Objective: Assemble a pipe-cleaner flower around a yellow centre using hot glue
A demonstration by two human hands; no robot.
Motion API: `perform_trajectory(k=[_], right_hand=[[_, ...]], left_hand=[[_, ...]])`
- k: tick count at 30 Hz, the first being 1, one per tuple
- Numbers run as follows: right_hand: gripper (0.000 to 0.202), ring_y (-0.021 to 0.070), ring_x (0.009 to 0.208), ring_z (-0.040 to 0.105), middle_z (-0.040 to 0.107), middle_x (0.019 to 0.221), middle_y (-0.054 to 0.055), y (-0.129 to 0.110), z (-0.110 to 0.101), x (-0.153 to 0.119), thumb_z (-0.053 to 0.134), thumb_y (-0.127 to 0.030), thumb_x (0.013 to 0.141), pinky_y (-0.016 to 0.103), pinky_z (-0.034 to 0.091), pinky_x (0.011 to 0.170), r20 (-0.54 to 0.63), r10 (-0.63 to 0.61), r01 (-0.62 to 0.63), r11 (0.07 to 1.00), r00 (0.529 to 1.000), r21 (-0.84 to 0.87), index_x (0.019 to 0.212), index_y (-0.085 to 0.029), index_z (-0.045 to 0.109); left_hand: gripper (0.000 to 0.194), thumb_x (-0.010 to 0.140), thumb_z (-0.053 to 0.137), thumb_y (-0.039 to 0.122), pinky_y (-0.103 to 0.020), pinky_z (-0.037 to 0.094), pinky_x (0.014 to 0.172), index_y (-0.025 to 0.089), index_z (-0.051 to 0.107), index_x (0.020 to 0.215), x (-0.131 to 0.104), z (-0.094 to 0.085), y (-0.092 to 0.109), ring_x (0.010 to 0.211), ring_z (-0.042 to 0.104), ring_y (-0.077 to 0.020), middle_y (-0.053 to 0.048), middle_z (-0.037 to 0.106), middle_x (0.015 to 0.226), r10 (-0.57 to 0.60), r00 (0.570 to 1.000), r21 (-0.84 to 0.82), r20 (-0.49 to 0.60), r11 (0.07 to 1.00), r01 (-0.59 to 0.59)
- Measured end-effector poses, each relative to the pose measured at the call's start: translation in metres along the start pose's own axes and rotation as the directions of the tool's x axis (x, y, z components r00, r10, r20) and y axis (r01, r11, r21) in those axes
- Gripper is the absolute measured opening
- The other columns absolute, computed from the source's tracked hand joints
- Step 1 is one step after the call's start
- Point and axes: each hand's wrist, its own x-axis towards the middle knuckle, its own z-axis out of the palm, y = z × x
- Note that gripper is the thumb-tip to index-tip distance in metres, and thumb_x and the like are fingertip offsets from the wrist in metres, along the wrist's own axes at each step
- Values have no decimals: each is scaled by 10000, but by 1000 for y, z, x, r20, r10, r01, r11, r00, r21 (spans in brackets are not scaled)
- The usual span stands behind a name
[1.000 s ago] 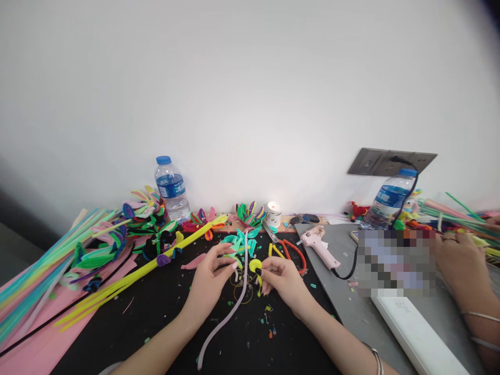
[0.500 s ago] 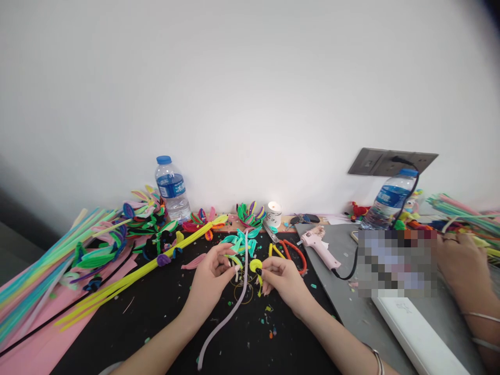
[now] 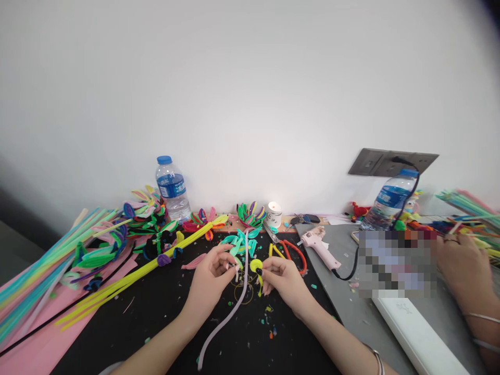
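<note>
My left hand (image 3: 213, 273) is closed, thumb and fingertips pinching a small pale green-white pipe cleaner piece (image 3: 237, 271). My right hand (image 3: 283, 281) pinches a yellow pipe cleaner (image 3: 257, 266) coiled into a round disc, its short tail hanging below. A dark spot shows beside the coil at my fingertips; I cannot tell what it is. Between the hands runs a long pale lilac pipe cleaner (image 3: 234, 311), curving toward me. Just beyond lie turquoise pipe cleaner petals (image 3: 239, 241). Thin gold-coloured rings (image 3: 244, 302) show on the black mat (image 3: 167, 323) under my hands.
Scissors with red handles (image 3: 296, 256), a lit candle (image 3: 274, 213) and a pink glue gun (image 3: 321, 250) stand or lie beyond. Yellow stems (image 3: 128, 284) and a water bottle (image 3: 172, 190) are leftward. A co-worker's hand (image 3: 464, 265) is at right, beside a white box (image 3: 420, 333).
The pale green-white piece in my left fingers has turned slightly. My right hand keeps its place with the yellow coil. At right, the co-worker's hand and the pipe cleaners by it have shifted.
</note>
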Motion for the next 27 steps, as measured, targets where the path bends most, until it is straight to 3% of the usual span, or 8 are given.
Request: perform_trajectory(k=[27], right_hand=[[179,109,412,548,557,471,-42,1,0,0,632,-321,699,214,454,451,8,0,0,1000,1000,0,672,-161,556]], left_hand=[[364,683,680,205,-257,426,639,177,558,1024,-3,0,6,670,515,-134,4,631,736,-43,999,-42,14,998,43]])
